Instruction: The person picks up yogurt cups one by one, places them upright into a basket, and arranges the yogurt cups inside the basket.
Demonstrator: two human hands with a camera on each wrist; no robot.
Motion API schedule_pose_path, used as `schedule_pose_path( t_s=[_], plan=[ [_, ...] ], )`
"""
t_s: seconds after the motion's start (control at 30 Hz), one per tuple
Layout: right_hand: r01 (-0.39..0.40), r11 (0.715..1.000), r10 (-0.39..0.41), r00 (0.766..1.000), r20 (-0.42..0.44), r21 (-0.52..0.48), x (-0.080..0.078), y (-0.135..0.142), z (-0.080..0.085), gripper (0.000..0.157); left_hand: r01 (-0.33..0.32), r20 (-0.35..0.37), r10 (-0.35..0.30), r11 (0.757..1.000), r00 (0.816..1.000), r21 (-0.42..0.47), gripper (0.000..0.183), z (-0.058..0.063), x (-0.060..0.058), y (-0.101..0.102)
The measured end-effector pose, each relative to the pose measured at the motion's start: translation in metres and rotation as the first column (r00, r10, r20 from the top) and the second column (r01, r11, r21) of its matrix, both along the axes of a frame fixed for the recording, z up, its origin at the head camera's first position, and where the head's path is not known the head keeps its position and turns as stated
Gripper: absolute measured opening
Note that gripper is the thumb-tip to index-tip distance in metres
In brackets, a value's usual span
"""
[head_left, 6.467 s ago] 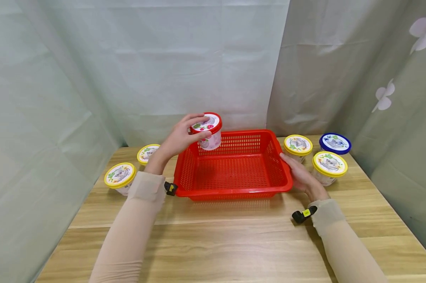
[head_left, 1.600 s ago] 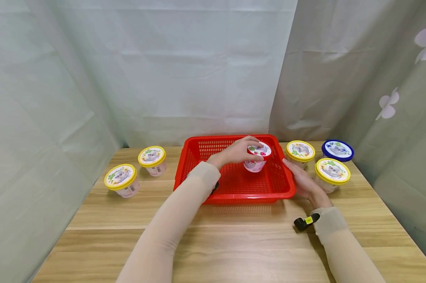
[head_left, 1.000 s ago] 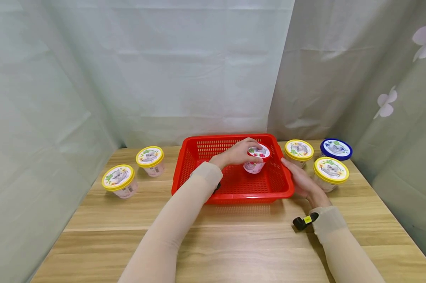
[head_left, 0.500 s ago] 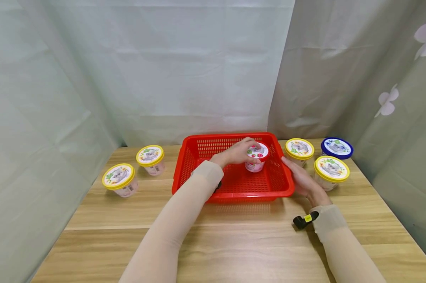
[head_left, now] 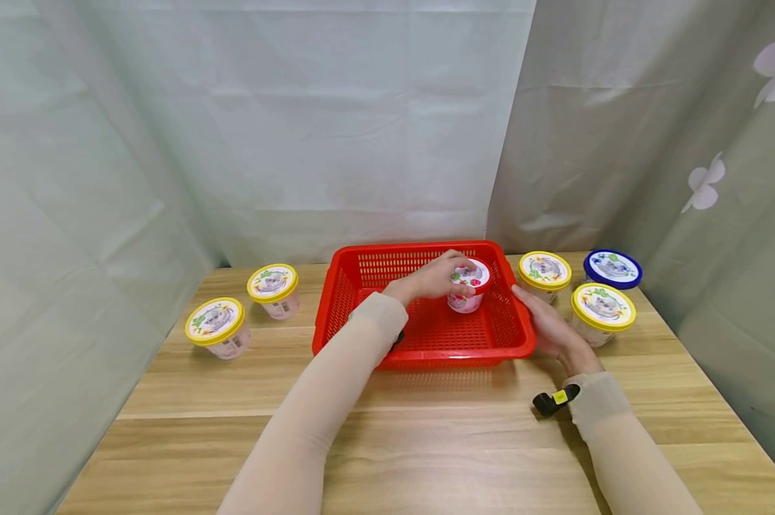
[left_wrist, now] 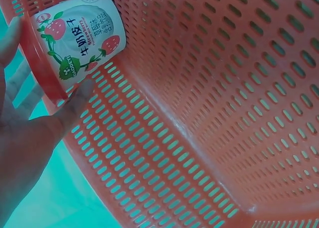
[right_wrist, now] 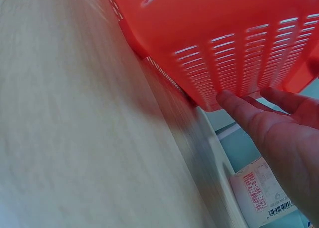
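Note:
In the head view my left hand (head_left: 431, 277) reaches into a red perforated plastic basket (head_left: 419, 355) and grips a strawberry tub (head_left: 466, 303) by its red lid. The tub stands near the basket's right wall. Seen from the left wrist, thumb and fingers lie around the lid of the tub (left_wrist: 82, 36), whose white side bears printed strawberries. My right hand (head_left: 550, 325) rests against the basket's outer right side, below the rim. The right wrist view shows that hand (right_wrist: 284, 133) with extended fingers at the slotted wall (right_wrist: 249, 58).
Two yellow-lidded tubs, one nearer (head_left: 217, 327) and one farther (head_left: 274, 290), stand left of the basket. To its right are two more yellow-lidded tubs (head_left: 602, 307) (head_left: 544, 270) and a blue-lidded tub (head_left: 612, 269). Pale curtains (head_left: 361, 143) hang behind the wooden table (head_left: 426, 458).
Since the oldest frame, my left hand has carried the strawberry tub rightward and down from above the basket's back left into its right part. Over the last second almost nothing moves.

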State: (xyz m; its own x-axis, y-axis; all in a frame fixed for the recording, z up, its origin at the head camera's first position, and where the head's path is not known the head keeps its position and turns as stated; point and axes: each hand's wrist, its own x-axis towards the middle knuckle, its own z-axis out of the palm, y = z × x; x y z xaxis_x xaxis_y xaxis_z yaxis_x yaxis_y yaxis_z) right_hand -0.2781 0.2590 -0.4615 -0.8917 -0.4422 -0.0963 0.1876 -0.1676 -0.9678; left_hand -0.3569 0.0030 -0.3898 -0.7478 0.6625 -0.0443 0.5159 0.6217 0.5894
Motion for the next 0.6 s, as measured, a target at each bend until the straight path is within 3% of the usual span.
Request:
schedule_pose_path(
  t_s=[0.6],
  plan=[
    [-0.008, 1.0, 0.008, 1.0, 0.001, -0.004, 0.0007, -0.0002, 0.0012, 0.057, 0.002, -0.006, -0.003, 1.0, 1.0, -0.005, 0.059, 0.0038, 0.0022, 0.0]
  ],
)
